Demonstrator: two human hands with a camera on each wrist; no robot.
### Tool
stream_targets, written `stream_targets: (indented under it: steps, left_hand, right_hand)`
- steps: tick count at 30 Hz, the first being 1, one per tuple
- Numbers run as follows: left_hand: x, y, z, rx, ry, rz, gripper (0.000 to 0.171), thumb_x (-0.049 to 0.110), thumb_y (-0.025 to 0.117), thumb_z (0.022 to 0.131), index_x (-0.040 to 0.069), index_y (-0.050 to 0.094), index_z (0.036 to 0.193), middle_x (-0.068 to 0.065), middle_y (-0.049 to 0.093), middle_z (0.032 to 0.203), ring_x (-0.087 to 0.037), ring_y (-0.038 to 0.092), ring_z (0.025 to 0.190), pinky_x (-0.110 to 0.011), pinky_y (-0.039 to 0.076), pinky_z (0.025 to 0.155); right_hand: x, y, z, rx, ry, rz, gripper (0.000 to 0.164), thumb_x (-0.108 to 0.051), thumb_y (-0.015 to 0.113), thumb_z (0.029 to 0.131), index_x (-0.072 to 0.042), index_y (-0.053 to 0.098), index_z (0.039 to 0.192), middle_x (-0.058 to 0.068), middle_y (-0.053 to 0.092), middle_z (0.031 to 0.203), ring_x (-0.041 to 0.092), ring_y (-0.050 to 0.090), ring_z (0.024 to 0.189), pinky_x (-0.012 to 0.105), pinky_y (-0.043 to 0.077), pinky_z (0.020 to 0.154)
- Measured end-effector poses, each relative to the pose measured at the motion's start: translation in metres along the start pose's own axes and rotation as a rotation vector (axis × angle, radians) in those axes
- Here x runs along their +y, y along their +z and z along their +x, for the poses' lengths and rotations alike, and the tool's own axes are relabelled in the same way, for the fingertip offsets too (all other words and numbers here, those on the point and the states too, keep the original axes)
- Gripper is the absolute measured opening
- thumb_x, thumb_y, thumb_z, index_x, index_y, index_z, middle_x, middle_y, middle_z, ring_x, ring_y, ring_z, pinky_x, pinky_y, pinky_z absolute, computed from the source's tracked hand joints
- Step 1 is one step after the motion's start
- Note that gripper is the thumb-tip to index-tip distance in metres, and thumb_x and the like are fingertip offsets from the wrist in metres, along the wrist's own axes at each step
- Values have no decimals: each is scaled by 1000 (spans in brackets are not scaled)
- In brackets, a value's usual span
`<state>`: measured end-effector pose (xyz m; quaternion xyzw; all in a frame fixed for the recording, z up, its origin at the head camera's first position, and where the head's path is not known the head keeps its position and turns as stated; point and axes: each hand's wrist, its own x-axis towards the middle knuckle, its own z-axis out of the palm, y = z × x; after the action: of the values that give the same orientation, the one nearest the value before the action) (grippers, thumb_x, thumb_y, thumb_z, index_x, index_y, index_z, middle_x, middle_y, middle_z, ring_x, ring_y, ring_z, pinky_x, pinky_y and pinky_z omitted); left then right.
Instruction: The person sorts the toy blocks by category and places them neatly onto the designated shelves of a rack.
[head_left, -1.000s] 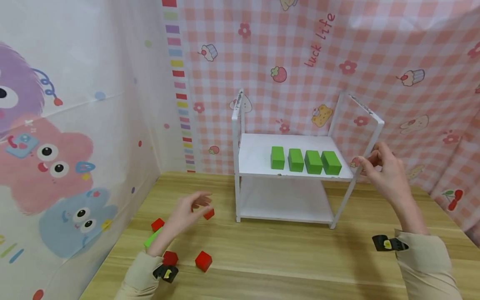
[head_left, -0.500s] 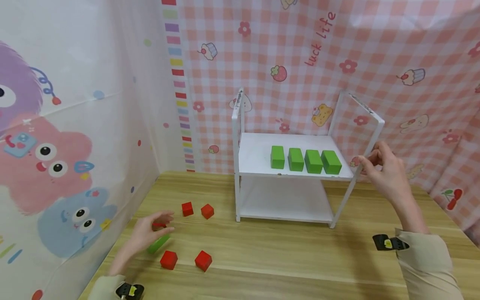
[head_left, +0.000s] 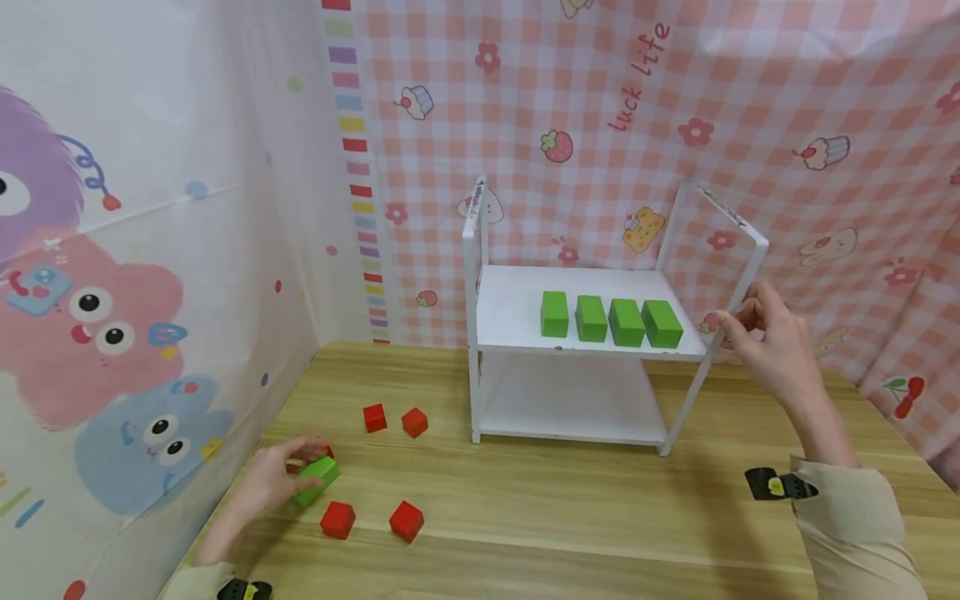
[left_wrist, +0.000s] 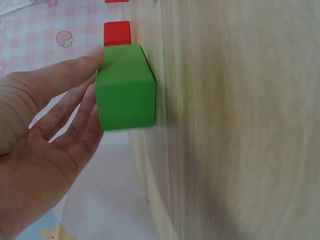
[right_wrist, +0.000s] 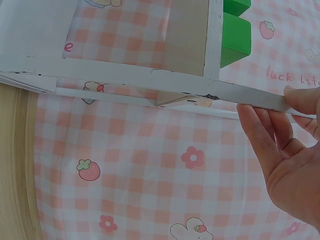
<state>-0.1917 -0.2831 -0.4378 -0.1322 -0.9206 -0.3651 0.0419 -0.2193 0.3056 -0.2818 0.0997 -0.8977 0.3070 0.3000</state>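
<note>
My left hand (head_left: 273,477) is at a green block (head_left: 318,479) on the left of the table, thumb on one side and fingers on the other. The left wrist view shows this hand (left_wrist: 55,105) holding the green block (left_wrist: 126,90) along its edges. On the right, my right hand (head_left: 776,350) grips the front post of a white two-tier shelf (head_left: 517,292). In the right wrist view, thumb and fingertips of the hand (right_wrist: 290,145) pinch the white post (right_wrist: 250,96). Several green blocks (head_left: 592,319) stand in a row on the upper tier.
Red cubes lie near the left hand: one red cube (head_left: 337,520) in front of the green block, another red cube (head_left: 407,522) to its right, and red cubes (head_left: 375,418) farther back. One more is partly hidden behind the fingers. A patterned cloth (head_left: 420,250) hangs behind the shelf.
My left hand has let go of a red cube beside another at the back, moved left and toward me, and lowered onto the green block. The right hand stays on the post.
</note>
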Motion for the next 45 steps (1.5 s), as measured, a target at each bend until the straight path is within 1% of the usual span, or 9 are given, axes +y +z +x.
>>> stream_targets:
  steps: [6, 9, 12, 15, 17, 22, 28, 39, 45]
  left_hand:
    - [-1, 2, 0, -24, -1, -44, 51, 2, 81, 69, -9, 61, 114, -22, 68, 106, -21, 66, 87, -30, 58, 75]
    - [-1, 2, 0, -35, 6, -19, 47, 3, 80, 70, -7, 63, 112, -19, 69, 103, -19, 65, 87, -29, 58, 74]
    - [0, 1, -1, -71, 21, 17, 47, 4, 81, 69, -4, 64, 112, -16, 69, 101, -19, 64, 86, -26, 58, 72]
    - [1, 1, -2, -115, 36, 20, 51, 2, 81, 67, -4, 63, 115, -16, 68, 103, -21, 63, 88, -28, 58, 72]
    - [1, 2, -3, -124, 46, 25, 55, 1, 82, 65, -4, 62, 116, -18, 67, 105, -24, 63, 89, -30, 58, 74]
    - [3, 4, -3, -98, 56, 75, 58, -1, 84, 62, -4, 62, 115, -18, 68, 103, -27, 64, 89, -32, 58, 74]
    - [3, 4, -2, -130, 91, 160, 57, 2, 83, 64, -1, 63, 117, -18, 69, 105, -27, 66, 88, -30, 57, 69]
    - [2, 5, -1, -105, 88, 123, 48, -2, 80, 68, 0, 65, 114, -15, 69, 103, -22, 64, 86, -24, 56, 68]
    - [6, 5, 1, -44, 119, 156, 45, -4, 79, 67, 1, 67, 110, -16, 69, 101, -23, 65, 85, -27, 57, 69]
  right_hand:
    - [0, 0, 0, -4, 5, -5, 21, -15, 58, 94, -1, 43, 97, 16, 62, 77, -10, 47, 58, 22, 33, 41]
    - [0, 0, -1, -5, 9, -9, 21, -16, 58, 95, -1, 43, 97, 15, 62, 76, -8, 46, 57, 22, 32, 41]
    - [0, 0, -1, -8, 14, -9, 22, -17, 58, 95, -1, 43, 97, 15, 61, 77, -6, 46, 57, 22, 32, 42]
    - [0, 0, 0, -11, 17, -8, 23, -18, 57, 95, -1, 43, 98, 15, 62, 77, -7, 48, 58, 22, 33, 42]
    - [0, 0, 0, -14, 18, -5, 22, -18, 57, 95, -2, 43, 97, 15, 62, 76, -8, 49, 59, 22, 34, 42]
    - [0, -1, -1, -12, 14, -2, 22, -17, 57, 95, -1, 42, 96, 16, 62, 76, -9, 50, 58, 22, 34, 42]
    - [-1, 0, -1, -7, 15, -9, 22, -16, 57, 95, -1, 42, 95, 17, 63, 78, -9, 48, 58, 22, 33, 41]
    - [-1, -1, 0, -17, 27, -14, 22, -18, 57, 95, -2, 42, 96, 17, 63, 80, -8, 49, 59, 21, 34, 42]
    - [-1, -1, 0, -18, 27, -19, 22, -18, 57, 95, -2, 42, 97, 16, 62, 80, -6, 48, 59, 22, 33, 42]
